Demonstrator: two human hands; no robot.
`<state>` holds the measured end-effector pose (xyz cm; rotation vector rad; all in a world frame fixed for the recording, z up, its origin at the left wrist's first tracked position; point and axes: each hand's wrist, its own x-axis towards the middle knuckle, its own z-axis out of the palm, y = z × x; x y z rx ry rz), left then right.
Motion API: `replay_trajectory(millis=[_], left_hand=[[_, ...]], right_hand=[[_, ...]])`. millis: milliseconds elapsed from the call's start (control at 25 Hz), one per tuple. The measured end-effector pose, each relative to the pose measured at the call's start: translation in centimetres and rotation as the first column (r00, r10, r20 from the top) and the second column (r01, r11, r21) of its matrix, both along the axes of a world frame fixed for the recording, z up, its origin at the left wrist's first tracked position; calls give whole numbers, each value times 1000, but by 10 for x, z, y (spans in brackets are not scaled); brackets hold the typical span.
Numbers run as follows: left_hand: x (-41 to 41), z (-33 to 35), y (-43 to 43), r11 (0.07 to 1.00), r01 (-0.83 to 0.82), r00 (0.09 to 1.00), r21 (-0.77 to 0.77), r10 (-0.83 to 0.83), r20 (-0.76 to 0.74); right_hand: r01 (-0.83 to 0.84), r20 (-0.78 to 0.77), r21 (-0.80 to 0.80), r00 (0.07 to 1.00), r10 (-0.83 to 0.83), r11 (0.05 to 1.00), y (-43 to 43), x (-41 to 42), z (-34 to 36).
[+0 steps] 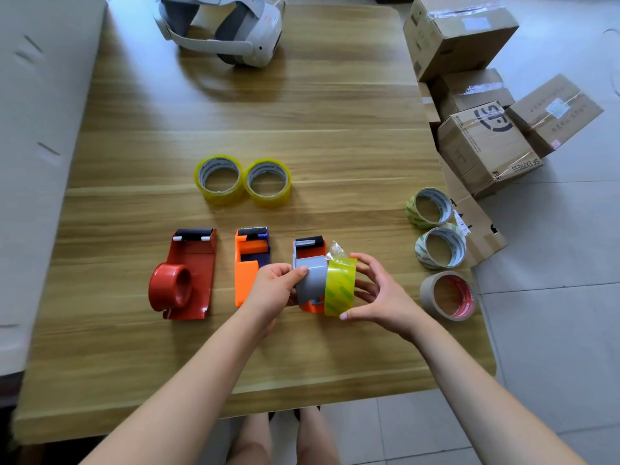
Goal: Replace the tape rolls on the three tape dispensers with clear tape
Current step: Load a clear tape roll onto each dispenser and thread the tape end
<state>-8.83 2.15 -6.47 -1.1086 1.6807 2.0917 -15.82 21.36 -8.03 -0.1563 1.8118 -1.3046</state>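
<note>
Clear tape roll point(339, 286) in right grip point(375, 290), fingers curled round it; left grip point(273, 290) clasps grey dispenser point(310, 278).

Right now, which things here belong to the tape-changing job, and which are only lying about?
Job: grey dispenser in left hand; clear roll in right hand; orange dispenser; red dispenser; two spare clear rolls; two green-printed rolls and brown roll, probably the old ones.
Lying about: white headset; cardboard boxes.

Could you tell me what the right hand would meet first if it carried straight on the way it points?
Probably the grey dispenser: the right hand points leftward, and the clear tape roll it holds sits right beside it.
</note>
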Motion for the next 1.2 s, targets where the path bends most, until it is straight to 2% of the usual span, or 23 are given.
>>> replay_trajectory(millis=[120,280,440,640,680,800,920,1080,1200], left_hand=[[1,1,-1,1000,-10,1000,13,10,6],[0,5,-1,999,38,999,15,-38,4],[-3,9,-4,999,19,1000,36,-19,-12],[-6,17,6,988,-69,998,135,68,11],[-5,17,7,986,-62,998,157,61,7],[-1,14,10,989,100,995,112,-97,-36],[6,8,10,987,108,993,120,-101,-60],[12,5,7,972,23,998,232,-8,-67],[15,2,3,966,3,998,259,14,-64]], right_hand=[[-54,-36,24,998,55,998,-1,-6,5],[-119,7,-32,993,120,992,0,-13,10],[-150,43,-56,987,152,987,-3,-18,15],[-95,60,-67,993,99,993,-4,-13,15],[-72,60,-70,995,76,995,-5,-11,15],[-52,81,-108,995,61,993,-4,-2,11],[-62,93,-146,993,76,987,-6,3,9],[1,187,-168,982,30,986,-3,5,5],[282,439,-213,883,-167,935,-1,7,-7]])
